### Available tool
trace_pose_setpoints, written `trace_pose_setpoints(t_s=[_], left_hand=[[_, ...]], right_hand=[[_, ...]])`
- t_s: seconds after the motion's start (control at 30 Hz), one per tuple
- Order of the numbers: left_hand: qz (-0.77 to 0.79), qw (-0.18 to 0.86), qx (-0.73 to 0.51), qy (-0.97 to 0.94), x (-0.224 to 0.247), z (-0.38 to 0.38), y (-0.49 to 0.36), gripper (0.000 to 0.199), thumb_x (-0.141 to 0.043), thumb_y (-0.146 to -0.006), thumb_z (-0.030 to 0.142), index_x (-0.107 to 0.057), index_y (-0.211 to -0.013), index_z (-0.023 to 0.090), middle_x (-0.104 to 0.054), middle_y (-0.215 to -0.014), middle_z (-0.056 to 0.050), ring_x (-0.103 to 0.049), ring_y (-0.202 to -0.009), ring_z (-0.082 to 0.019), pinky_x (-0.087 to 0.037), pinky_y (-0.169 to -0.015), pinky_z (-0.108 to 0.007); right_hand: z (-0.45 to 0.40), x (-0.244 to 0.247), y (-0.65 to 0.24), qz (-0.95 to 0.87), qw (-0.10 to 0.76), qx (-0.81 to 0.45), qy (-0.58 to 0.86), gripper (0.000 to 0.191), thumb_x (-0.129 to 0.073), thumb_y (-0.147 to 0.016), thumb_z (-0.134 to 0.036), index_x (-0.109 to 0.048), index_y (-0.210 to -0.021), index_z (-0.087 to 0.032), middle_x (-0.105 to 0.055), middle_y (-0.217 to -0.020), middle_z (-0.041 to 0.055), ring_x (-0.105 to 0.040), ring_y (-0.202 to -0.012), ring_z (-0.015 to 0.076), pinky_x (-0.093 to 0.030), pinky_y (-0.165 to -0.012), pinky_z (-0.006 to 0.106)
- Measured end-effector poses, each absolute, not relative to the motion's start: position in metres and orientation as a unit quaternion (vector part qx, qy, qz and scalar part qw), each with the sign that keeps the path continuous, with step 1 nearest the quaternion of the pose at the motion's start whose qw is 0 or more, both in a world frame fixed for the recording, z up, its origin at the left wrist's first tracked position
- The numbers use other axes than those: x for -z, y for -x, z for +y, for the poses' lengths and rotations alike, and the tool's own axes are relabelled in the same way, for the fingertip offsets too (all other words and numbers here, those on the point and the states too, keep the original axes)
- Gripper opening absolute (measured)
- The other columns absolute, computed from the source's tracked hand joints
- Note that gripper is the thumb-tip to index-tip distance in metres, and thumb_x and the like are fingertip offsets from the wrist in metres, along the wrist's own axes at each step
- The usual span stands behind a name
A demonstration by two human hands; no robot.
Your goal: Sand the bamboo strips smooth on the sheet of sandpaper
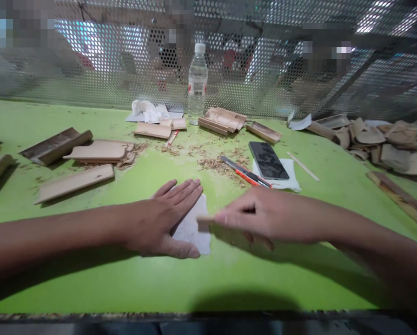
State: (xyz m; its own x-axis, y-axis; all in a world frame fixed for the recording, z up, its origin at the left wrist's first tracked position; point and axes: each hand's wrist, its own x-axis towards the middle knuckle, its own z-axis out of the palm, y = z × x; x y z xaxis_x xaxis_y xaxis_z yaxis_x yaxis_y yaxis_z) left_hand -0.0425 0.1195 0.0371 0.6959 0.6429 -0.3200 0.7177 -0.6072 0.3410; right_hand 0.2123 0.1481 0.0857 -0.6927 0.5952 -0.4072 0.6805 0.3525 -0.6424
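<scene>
My left hand (162,218) lies flat with its fingers spread, palm down on a white sheet (194,232) on the green table. Pinched between the thumb and fingers of my right hand (253,216) is a small wooden piece (205,222), its end over the right side of the sheet. Some motion blur covers my right hand, and part of the wooden piece is hidden by its fingers. Just beyond that hand lies an orange and grey utility knife (246,172). Wood shavings (222,164) are scattered beside the knife.
A phone (268,160) rests on white paper behind my right hand. A water bottle (197,83) stands upright by the perforated screen (124,60). Curved wooden pieces (76,184) lie at the left, with a heap of others (396,144) at the right. The table's edge (159,316) runs along the front.
</scene>
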Motion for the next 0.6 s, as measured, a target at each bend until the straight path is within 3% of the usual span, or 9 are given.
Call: trace_pose_setpoints(t_s=[0.1,0.27,0.47,0.6], left_hand=[[0.374,0.224,0.071,-0.897,-0.037,0.12,0.046,0.117,-0.046,-0.091,0.085,-0.003,-0.166,0.006,0.003,-0.168,-0.023,0.002,-0.156,-0.037,0.002,-0.126,-0.052],[0.359,0.243,0.053,-0.9,-0.036,0.122,0.051,0.115,-0.048,-0.09,0.085,-0.011,-0.166,0.008,0.002,-0.168,-0.021,0.001,-0.156,-0.038,0.001,-0.126,-0.052],[0.371,0.249,0.055,-0.893,-0.034,0.122,0.05,0.117,-0.049,-0.09,0.085,-0.002,-0.166,0.009,0.002,-0.168,-0.019,0.0,-0.156,-0.037,0.001,-0.126,-0.052],[0.373,0.245,0.053,-0.894,-0.033,0.121,0.05,0.117,-0.049,-0.09,0.085,-0.005,-0.166,0.008,0.004,-0.168,-0.018,0.0,-0.156,-0.036,0.0,-0.126,-0.051]], right_hand=[[0.157,-0.087,-0.211,0.689,0.061,0.593,-0.412,0.061,-0.045,-0.097,-0.071,-0.064,-0.073,-0.018,-0.067,-0.059,0.0027,-0.056,-0.042,0.0123,-0.046,-0.045,0.025],[0.161,-0.073,-0.21,0.632,0.072,0.66,-0.401,0.047,-0.069,-0.087,-0.064,-0.055,-0.089,-0.019,-0.069,-0.067,-0.001,-0.053,-0.041,0.0083,-0.042,-0.041,0.02],[0.153,-0.055,-0.217,0.646,0.089,0.652,-0.387,0.043,-0.068,-0.089,-0.06,-0.059,-0.09,-0.018,-0.067,-0.066,-0.0011,-0.052,-0.041,0.0084,-0.042,-0.04,0.02],[0.15,-0.058,-0.219,0.731,0.042,0.532,-0.424,0.024,-0.061,-0.095,-0.041,-0.063,-0.102,-0.018,-0.071,-0.079,0.0007,-0.059,-0.054,0.0119,-0.048,-0.052,0.024]])
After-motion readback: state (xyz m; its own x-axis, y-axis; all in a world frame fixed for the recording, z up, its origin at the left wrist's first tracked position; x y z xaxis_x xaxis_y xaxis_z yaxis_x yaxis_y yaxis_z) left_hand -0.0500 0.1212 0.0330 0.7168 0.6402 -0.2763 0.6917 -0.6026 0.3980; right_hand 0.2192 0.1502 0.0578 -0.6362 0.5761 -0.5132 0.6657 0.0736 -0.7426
